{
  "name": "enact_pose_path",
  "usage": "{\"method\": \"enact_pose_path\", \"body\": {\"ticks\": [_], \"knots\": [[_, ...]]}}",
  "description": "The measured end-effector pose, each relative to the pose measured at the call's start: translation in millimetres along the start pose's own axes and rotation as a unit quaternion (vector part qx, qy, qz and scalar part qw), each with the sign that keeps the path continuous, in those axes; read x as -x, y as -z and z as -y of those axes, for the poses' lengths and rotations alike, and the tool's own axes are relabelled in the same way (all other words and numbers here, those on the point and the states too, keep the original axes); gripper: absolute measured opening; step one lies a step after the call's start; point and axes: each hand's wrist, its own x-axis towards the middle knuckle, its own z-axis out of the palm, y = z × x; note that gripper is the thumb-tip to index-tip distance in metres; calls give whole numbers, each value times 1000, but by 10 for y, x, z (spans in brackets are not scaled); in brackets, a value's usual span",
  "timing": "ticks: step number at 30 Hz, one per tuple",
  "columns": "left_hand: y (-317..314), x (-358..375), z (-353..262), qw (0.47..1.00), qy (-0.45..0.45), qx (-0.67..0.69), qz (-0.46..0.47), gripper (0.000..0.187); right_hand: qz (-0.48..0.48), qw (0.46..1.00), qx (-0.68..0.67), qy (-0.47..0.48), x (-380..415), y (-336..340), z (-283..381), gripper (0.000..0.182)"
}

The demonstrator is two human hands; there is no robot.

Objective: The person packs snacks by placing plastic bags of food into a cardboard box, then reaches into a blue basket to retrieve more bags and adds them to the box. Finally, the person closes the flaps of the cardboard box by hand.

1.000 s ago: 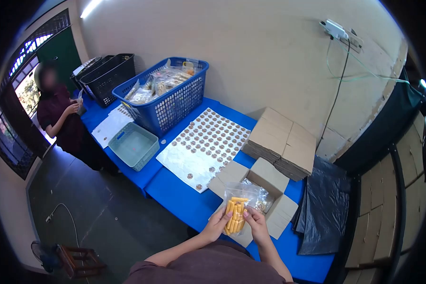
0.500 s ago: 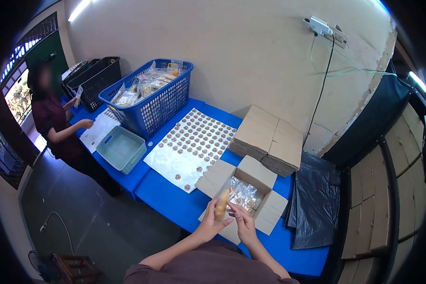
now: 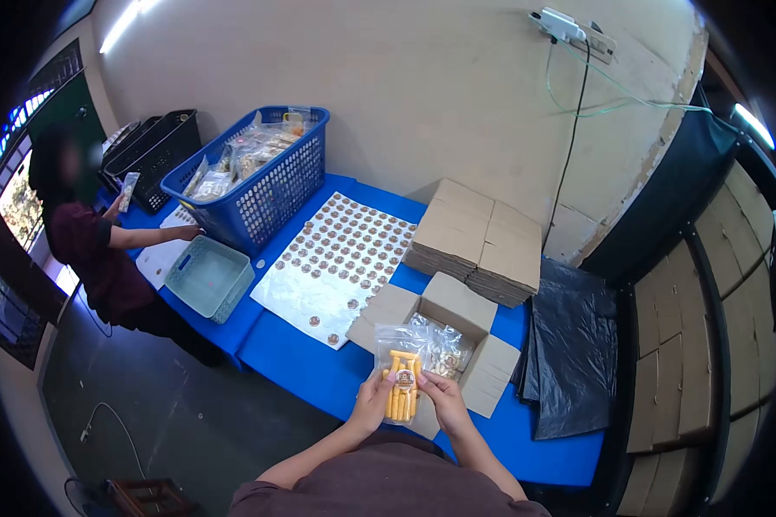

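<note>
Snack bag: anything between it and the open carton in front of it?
Nothing visible. The left hand and right hand hold the snack bag at the near edge of the open carton, whose flaps are folded out; only other packets lie inside.

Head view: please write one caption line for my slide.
Both hands, left hand and right hand, hold a clear snack bag above an open cardboard box.

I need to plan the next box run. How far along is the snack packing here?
Done: some clear packets already lie in the open carton. In hand: the left hand and right hand hold a stickered bag of yellow sticks over it. Left: the blue basket holds more packets; flat cartons wait unfolded.
</note>
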Motion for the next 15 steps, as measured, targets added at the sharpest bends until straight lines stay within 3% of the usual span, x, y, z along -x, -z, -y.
{"method": "enact_pose_path", "body": {"ticks": [3, 5, 7, 13, 15], "knots": [[-89, -29, -102, 997, 52, 55, 25, 34, -16, 997, -76, 13, 40, 59, 55, 39], [-153, -29, -77, 995, -49, -81, 41, 37, -9, 999, -29, 24, 63, 11, 147, 37], [-155, -71, -38, 986, -68, -150, 38, 38, 0, 999, 18, 33, 44, -8, 161, 35], [-132, -82, -65, 993, -36, -109, 41, 38, 29, 999, -38, 23, -30, 157, 20, 33], [-91, -85, 0, 999, 5, 28, 26, 37, 57, 987, -144, -41, -5, 354, 60, 38]]}}
